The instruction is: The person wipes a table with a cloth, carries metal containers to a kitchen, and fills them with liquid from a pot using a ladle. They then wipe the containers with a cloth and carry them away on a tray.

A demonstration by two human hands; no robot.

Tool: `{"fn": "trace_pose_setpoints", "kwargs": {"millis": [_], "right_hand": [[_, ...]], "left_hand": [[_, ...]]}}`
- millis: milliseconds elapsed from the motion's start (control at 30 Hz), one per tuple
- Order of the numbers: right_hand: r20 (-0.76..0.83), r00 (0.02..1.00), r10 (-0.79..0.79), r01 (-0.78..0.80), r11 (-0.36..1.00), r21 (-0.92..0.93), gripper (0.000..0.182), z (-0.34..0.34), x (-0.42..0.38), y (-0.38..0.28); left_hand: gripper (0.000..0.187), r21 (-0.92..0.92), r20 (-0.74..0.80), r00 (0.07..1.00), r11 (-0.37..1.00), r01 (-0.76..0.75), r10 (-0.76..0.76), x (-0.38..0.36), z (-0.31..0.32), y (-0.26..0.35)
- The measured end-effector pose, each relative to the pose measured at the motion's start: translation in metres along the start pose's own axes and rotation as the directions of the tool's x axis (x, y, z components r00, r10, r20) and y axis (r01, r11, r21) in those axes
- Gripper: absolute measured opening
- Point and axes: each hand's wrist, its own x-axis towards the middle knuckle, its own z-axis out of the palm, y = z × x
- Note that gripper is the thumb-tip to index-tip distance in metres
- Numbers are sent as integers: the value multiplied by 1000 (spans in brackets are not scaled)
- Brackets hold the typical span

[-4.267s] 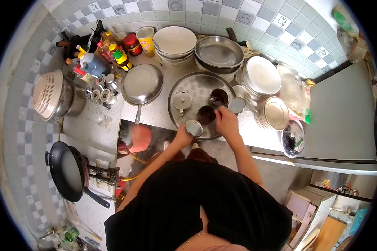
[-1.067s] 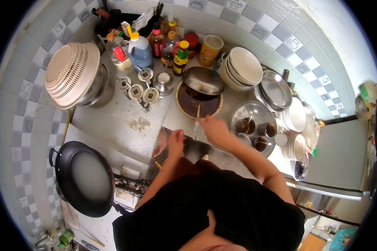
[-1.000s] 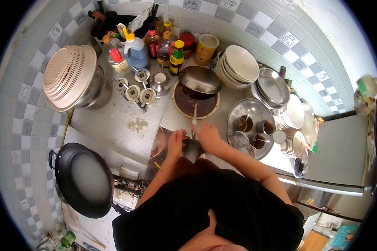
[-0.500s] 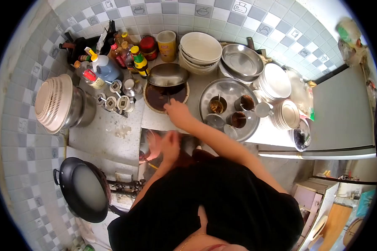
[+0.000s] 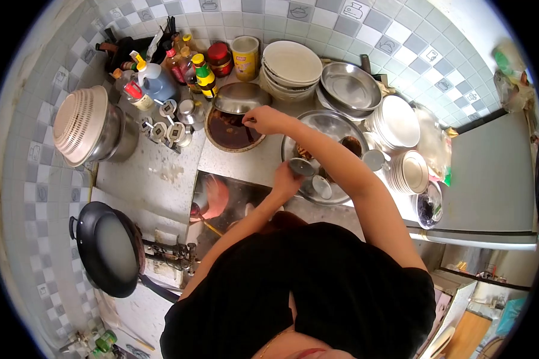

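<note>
My right hand (image 5: 262, 119) is over the right edge of a wide bowl of dark red-brown sauce (image 5: 230, 131), its fingers pinched together; whatever they hold is too small to make out. A domed metal lid (image 5: 242, 97) covers the bowl's back part. At the left edge of the round metal tray (image 5: 335, 197), my left hand (image 5: 288, 181) grips a small round metal lid (image 5: 302, 167) beside a cup of brown food (image 5: 303, 154). Another cup (image 5: 351, 145) and a second small lid (image 5: 321, 186) are on the tray. My right forearm hides part of it.
Bottles (image 5: 205, 76), stacked bowls (image 5: 292, 63) and metal pans (image 5: 350, 87) line the back wall. Plates (image 5: 398, 122) are at right. A colander (image 5: 81, 125) and black wok (image 5: 108, 248) stand left. Below the counter edge is a pink hand-like shape (image 5: 215, 197).
My right hand has moved up and slightly right over the sauce bowl. My left hand has gone from the counter's front edge to the tray and taken hold of the small lid.
</note>
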Motion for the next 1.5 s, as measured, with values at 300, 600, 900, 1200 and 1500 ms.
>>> {"fn": "trace_pose_setpoints", "kwargs": {"millis": [300,600,900,1200,1500], "right_hand": [[-89,988,-126,130,990,45,24,13,-3,17],[-46,963,-267,266,964,-30,23,2,-1,20],[-63,918,-392,370,902,-224,17,40,-35,15],[17,926,-376,360,871,-334,18,39,-55,2],[8,933,-359,327,839,-435,30,42,-76,-10]], "left_hand": [[25,-131,-267,963,991,-19,-17,9,7,-4],[21,-392,-325,946,908,-147,13,-58,-48,-6],[24,-15,-477,873,994,110,-104,-148,-127,-5],[22,-235,-618,773,972,-5,-146,-151,-154,-50],[21,-374,-612,756,927,-17,-233,-146,-178,-68]]}}
